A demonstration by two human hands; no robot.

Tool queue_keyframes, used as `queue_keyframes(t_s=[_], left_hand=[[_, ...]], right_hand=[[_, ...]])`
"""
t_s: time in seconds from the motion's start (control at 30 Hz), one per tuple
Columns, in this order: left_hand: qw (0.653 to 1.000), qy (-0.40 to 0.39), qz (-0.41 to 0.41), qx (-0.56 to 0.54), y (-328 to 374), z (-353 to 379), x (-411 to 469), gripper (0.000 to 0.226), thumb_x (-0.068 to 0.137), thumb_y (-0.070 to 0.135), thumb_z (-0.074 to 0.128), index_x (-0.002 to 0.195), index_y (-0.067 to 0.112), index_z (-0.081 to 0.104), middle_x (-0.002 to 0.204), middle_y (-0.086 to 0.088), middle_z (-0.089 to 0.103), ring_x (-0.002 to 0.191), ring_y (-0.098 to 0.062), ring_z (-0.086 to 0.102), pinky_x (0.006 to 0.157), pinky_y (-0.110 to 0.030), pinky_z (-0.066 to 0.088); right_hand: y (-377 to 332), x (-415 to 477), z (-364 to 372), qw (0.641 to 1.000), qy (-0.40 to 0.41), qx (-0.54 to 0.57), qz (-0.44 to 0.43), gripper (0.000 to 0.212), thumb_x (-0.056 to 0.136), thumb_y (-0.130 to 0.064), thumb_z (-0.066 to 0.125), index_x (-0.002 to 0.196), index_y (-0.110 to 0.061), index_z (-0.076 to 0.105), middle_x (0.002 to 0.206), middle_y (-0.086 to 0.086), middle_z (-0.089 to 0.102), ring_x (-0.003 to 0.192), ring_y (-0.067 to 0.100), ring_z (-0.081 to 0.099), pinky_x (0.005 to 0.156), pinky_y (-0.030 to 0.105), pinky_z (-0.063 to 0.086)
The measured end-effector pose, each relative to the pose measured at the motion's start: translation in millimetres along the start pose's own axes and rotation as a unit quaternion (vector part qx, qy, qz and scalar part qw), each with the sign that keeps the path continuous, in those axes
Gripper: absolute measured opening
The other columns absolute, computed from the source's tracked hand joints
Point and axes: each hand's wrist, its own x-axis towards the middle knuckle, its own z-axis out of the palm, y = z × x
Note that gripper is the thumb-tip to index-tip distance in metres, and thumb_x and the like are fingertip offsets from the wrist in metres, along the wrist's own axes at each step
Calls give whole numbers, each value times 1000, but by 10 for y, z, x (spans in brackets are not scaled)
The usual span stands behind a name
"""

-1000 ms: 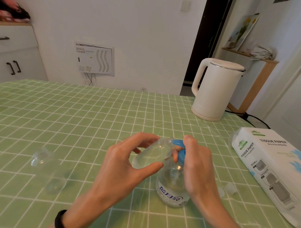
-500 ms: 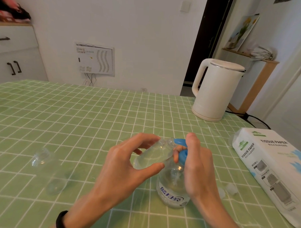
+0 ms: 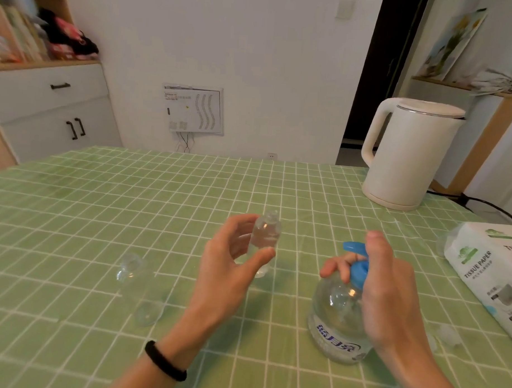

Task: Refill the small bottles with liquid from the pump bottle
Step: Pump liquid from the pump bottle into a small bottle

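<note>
While the left hand (image 3: 232, 268) pinches a small bottle (image 3: 265, 237) upright between thumb and fingers (image 3: 243, 224), above the surface (image 3: 103, 203) and apart from the blue spout (image 3: 354, 247), the right hand (image 3: 390, 291) curls its fingers (image 3: 332, 270) round the neck of the pump bottle (image 3: 334, 321), which stands on the green checked surface. A second bottle (image 3: 138, 288) lies on its side to the left. What may be a clear cap (image 3: 448, 337) lies near the tissue pack (image 3: 490, 277); a white kettle (image 3: 410, 152) stands well behind.
</note>
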Motion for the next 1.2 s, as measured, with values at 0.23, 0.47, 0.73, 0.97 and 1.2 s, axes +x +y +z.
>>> queue_keyframes(t_s=[0.23,0.47,0.73,0.97,1.2], left_hand=[[996,61,-59,-10,-174,-235,94,41,98,-3,66,123,27,57,126,4,71,114,-7,72,106,-34,56],[994,73,-78,8,-240,-264,100,40,99,-2,63,127,26,56,128,5,69,116,-6,70,102,-27,57],[991,83,-95,37,-191,-251,31,46,100,-2,63,126,34,54,132,9,68,121,-2,67,109,-28,53],[988,66,-82,113,368,-176,-127,92,94,15,76,163,23,16,170,7,24,153,-3,23,127,-27,18],[969,96,105,201,962,-395,-498,72,90,29,73,152,24,37,154,15,44,143,8,38,116,-3,23]], right_hand=[[1,-5,0,1000,6,-1,2,71,90,-70,26,50,-20,56,75,1,79,79,7,72,83,43,47],[-6,0,2,1000,3,4,-8,69,90,-68,27,47,-22,55,72,2,79,76,6,72,78,39,43],[10,7,-4,1000,-1,3,-15,68,93,-65,27,48,-24,58,72,1,79,74,5,72,73,37,41],[9,6,-23,1000,-6,-5,4,70,93,-66,26,51,-22,59,75,-3,80,75,2,71,76,42,47],[15,16,-26,999,-12,18,31,67,92,-64,33,52,-18,61,77,0,80,88,21,73,93,56,52]])
